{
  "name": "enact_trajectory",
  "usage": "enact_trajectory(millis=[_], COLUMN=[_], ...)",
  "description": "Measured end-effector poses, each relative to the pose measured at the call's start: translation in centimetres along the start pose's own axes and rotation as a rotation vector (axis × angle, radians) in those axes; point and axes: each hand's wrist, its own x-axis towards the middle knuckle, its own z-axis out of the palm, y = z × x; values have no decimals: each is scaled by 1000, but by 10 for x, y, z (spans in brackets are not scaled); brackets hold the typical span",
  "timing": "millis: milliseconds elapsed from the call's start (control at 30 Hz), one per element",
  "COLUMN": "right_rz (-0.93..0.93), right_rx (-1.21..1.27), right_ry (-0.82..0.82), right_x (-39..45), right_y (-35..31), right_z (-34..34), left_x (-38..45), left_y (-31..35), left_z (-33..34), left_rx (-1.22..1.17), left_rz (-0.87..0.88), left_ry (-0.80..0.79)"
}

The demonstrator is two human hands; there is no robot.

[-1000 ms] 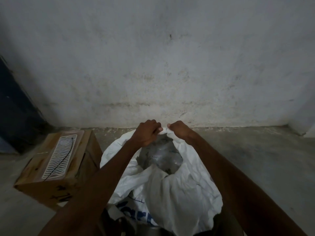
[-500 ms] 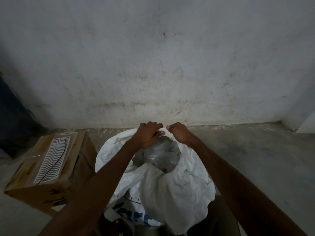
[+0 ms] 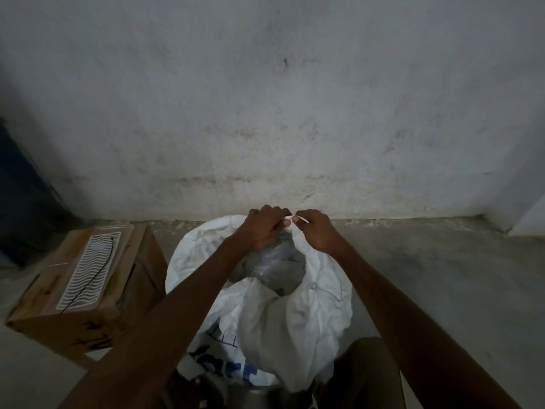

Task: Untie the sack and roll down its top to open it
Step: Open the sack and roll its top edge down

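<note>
On the concrete floor, close to the foot of a stained, pale wall, stands a white sack with blue lettering low on its near side. In the head view, the only one given, the sack sits in the lower middle, directly below the camera and between the person's two outstretched forearms. Its mouth is open: the fabric around the top is crumpled and folded outward, and through the opening a heap of clear, crinkled plastic items shows inside; what exactly they are cannot be made out in the dim light.

Both hands meet at the far rim of the sack. The left hand has its fingers curled over and gripping the rim fabric from above. The right hand pinches the same edge just beside it, thumb and fingers closed on a small bunch of white cloth. The two hands are almost touching.

To the left of the sack, just beside it, a closed cardboard box rests on the floor. A white label with wavy lines and a dark curved stroke lies flat on its top.
</note>
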Motion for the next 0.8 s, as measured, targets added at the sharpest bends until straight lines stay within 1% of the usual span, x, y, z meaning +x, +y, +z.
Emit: enact_trajectory(millis=[67,133,233,300,367,400,467,533,600,633,733,800], right_rz=[24,79,177,219,231,226,214,218,229,225,237,263], right_rx=[55,42,-89,-87,-48,-20,45,89,89,49,-111,-121], right_ry=[-30,-32,-29,33,104,103,56,8,4,32,90,88], right_x=[0,-4,-11,-16,-18,-18,-17,-17,-20,-21,-27,-31], right_y=[-4,-4,2,1,-1,-1,-2,-2,-2,0,7,12], right_z=[-8,-11,-5,-4,-10,-15,-25,-31,-31,-29,-20,-17], left_x=[3,8,11,15,20,21,18,15,16,17,22,25], left_y=[8,16,20,22,30,33,41,43,44,45,44,45], left_z=[-5,-10,-15,-15,-12,-10,-8,-9,-10,-11,-13,-11], left_rx=[55,99,29,-19,-77,-99,-83,6,87,102,51,-24], left_rz=[-22,-82,-264,-307,-267,-216,-69,32,25,0,-116,-137], left_ry=[-15,-24,-13,-31,-39,-36,-38,-43,-47,-49,-40,-47])
